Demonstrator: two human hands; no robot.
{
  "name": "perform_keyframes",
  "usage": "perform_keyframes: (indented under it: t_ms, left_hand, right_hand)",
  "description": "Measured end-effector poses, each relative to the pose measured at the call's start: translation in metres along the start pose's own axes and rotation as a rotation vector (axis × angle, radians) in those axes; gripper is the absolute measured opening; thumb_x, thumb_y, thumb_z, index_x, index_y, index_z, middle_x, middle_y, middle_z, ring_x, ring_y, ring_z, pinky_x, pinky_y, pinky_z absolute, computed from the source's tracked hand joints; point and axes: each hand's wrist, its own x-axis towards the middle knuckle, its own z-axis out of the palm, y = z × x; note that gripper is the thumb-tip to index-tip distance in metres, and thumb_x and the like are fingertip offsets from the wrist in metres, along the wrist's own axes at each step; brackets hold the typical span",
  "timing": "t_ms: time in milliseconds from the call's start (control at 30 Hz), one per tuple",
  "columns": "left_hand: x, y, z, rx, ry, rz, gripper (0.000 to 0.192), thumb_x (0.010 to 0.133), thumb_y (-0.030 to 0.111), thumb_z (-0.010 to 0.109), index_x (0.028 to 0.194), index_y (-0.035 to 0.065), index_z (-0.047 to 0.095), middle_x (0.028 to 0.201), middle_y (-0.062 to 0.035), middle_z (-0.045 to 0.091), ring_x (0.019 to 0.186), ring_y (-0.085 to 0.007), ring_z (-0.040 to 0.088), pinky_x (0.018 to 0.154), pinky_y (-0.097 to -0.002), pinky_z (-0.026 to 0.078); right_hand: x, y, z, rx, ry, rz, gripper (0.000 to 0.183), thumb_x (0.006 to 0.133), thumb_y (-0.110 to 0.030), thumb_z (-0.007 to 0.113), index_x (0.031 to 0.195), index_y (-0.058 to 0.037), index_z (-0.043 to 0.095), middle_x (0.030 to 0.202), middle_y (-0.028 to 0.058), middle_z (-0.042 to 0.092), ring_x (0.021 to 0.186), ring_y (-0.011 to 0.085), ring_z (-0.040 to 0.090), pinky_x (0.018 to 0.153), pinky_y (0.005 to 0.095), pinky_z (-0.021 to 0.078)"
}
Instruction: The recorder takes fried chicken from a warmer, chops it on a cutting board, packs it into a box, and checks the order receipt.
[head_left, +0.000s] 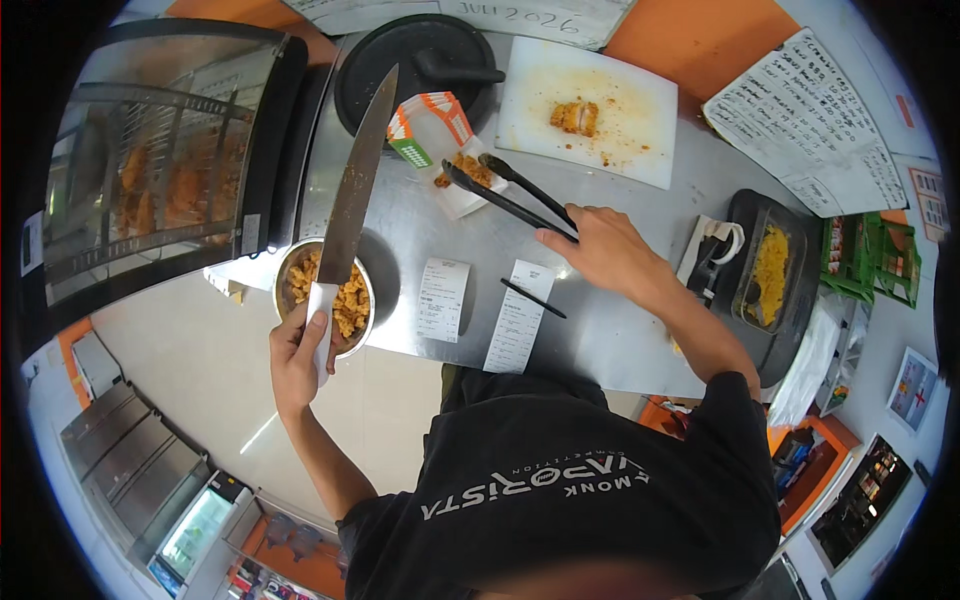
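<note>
My left hand (301, 357) grips the white handle of a large kitchen knife (358, 176). Its blade points away from me, passing above a metal bowl (367, 330) of crispy fried pieces (351, 304). In my right hand (611, 244) is a pair of black tongs (525, 196), jaws apart. The tong tips are at fried chicken pieces (471, 166) on the white flap of an orange, white and green paper food box (429, 127); whether they touch the pieces I cannot tell. Sliced fried chicken (574, 118) lies among crumbs on a white cutting board (619, 86).
A round black stone mortar (375, 71) stands behind the box. Two printed slips (442, 300) and a black pen (532, 298) lie on the steel table (397, 225). A glass warming cabinet (157, 157) is at left; a container of yellow food (769, 270) is at right.
</note>
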Motion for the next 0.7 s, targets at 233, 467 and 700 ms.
perform_keyframes:
  t_ms: [233,467,700]
  left_hand:
    - [0.033,0.023,0.059,0.008,-0.115,-0.025,0.027,0.105,0.022,0.055,0.101,-0.0011,0.067,0.068,-0.0022,0.057,0.048,-0.0078,0.048,0.044,-0.0243,0.036]
    - [0.083,0.012,0.142,0.120,-0.258,-0.180,0.036,0.103,0.031,0.059,0.103,-0.0027,0.070,0.066,-0.0024,0.059,0.046,-0.0093,0.051,0.042,-0.0275,0.041]
    - [0.090,-0.002,0.183,0.225,-0.273,-0.243,0.038,0.102,0.033,0.059,0.108,-0.0033,0.071,0.066,-0.0080,0.064,0.048,-0.0146,0.059,0.045,-0.0324,0.044]
  right_hand:
    - [-0.037,0.043,-0.076,0.180,-0.017,0.135,0.066,0.092,-0.059,0.064,0.106,0.0052,0.071,0.074,0.0159,0.066,0.066,0.0260,0.064,0.063,0.0375,0.0527]
    - [0.013,0.181,-0.169,0.244,-0.141,0.284,0.063,0.092,-0.064,0.063,0.089,-0.0021,0.072,0.069,0.0024,0.061,0.055,0.0102,0.054,0.047,0.0270,0.0457]
    - [0.076,0.192,-0.188,0.075,-0.329,0.282,0.076,0.087,-0.076,0.058,0.083,-0.0015,0.074,0.066,0.0044,0.062,0.052,0.0129,0.057,0.046,0.0275,0.0479]
